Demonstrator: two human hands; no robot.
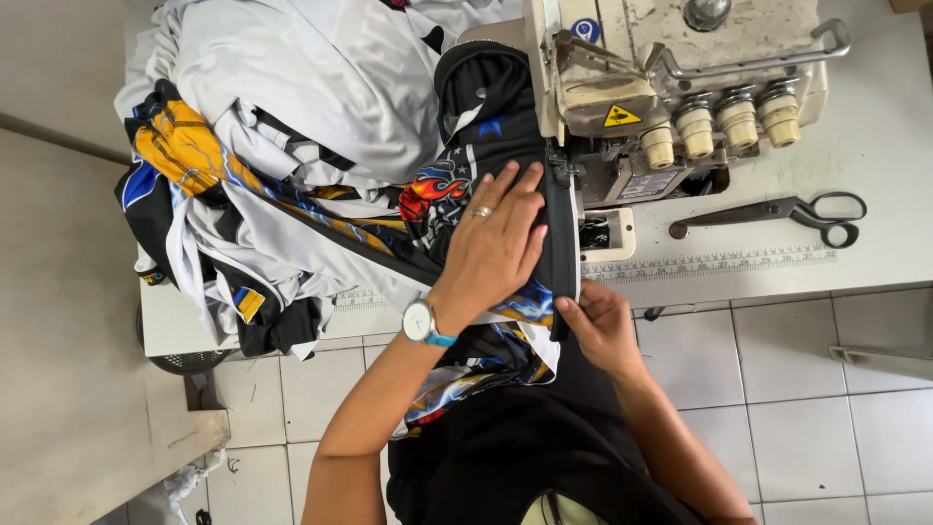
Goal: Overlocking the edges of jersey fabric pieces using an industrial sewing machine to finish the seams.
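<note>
You are pinching the black seam edge (562, 255) between your right hand's (600, 326) fingertips, while your left hand (494, 248) is lying open and flat, pressing the printed garment (442, 194) onto the table (875, 146) just beside the overlock machine (671, 87). The fabric is looking soft, light and slippery; taking it at the edge suits it. No containers are showing.

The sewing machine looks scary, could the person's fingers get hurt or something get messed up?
Maybe. The left hand lies flat on the black printed fabric close to the sewing machine, so its fingertips could slide toward the needle area. The right hand pinches the fabric edge; if it slips, the seam might run crooked. The heap of garments hangs over the table edge and could drag the piece sideways.
</note>
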